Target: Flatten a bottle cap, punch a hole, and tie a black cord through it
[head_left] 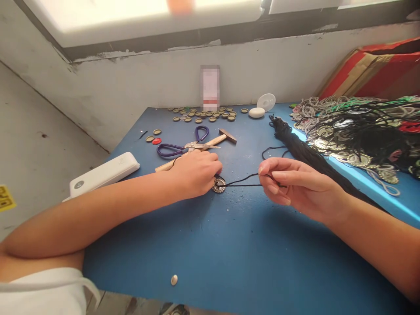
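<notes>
My left hand (pixel 196 171) is closed in a pinch on a small flattened bottle cap (pixel 218 185) that rests on the blue table (pixel 229 253). A black cord (pixel 243 180) runs from the cap to my right hand (pixel 288 183), whose fingers pinch it taut just above the table. A thick bundle of black cords (pixel 305 151) lies behind my right hand.
Purple-handled scissors (pixel 183 146) and a small hammer (pixel 210 143) lie behind my left hand. Several bottle caps (pixel 203 114) sit near the wall, with a white disc (pixel 266 102). A white device (pixel 104 173) lies at left. A heap of finished strung caps (pixel 361 131) fills the right.
</notes>
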Demonstrator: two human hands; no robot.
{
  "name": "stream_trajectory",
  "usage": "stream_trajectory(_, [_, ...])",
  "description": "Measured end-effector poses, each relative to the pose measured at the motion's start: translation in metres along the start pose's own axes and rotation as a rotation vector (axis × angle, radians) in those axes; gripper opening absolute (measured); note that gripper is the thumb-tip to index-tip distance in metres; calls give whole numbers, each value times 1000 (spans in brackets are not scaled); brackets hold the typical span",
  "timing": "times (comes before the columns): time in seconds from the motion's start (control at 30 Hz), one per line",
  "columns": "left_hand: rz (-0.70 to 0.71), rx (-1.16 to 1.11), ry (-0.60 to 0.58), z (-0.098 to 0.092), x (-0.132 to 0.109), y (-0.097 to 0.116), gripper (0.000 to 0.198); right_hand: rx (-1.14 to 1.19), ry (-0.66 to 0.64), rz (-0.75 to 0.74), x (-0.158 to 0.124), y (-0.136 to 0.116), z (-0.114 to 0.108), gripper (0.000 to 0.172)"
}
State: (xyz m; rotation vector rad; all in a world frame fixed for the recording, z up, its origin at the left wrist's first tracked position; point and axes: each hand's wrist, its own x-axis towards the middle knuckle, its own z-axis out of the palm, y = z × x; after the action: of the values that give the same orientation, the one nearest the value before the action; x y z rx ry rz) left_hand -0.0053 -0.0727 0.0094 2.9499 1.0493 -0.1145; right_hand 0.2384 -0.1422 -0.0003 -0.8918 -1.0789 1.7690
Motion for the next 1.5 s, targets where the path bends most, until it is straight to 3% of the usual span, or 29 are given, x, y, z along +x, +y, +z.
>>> stream_trajectory(0.13, [-24,-159,37,1,3,-4,16,-18,64,-52,-1,-2,-2,12])
stream_trajectory(0.27, [-122,-746,120,-11,4,-10,8,-16,153,-117,-1,-5,-7,12])
stream_trajectory(0.37, [-217,-1157,49,-21,5,-11,11,-3,214,-164,1,-6,-11,12])
stream_trajectory(0.43, [-260,-1263,32,-26,6,-12,12,5,250,-194,3,-6,-13,12])
stream_trajectory(0.5, [-267,-1228,81,-26,8,-14,13,8,282,-220,5,-6,-15,14])
stream_trajectory(0.6, [-181,-884,170,-20,8,-15,23,1,319,-245,6,-5,-17,14])
stream_trajectory(0.7, [-49,-463,53,-11,6,-11,29,-17,336,-250,7,-4,-15,13])
stream_trajectory(0.8, [1,-286,-59,-6,3,-5,9,-45,351,-245,7,-2,-13,13])
stream_trajectory(0.87, [-13,-352,-70,-9,2,-3,4,-69,376,-248,8,-2,-12,14])
stream_trajectory(0.97, [-120,-749,-28,-20,4,-8,3,-136,454,-278,10,-1,-12,19])
stream_trajectory(1.1, [-285,-1303,220,-35,9,-23,8,-265,589,-324,14,2,-14,26])
stream_trajectory(1.2, [-331,-1396,355,-40,12,-36,11,-313,719,-381,17,6,-19,26])
stream_trajectory(1.3, [-364,-1265,256,-40,14,-46,15,-305,823,-457,21,8,-24,23])
stream_trajectory(1.4, [-328,-1149,131,-41,14,-53,22,-274,842,-478,23,8,-27,7])
stream_trajectory(1.5, [-262,-1114,13,-43,12,-55,23,-216,839,-471,23,7,-29,13])
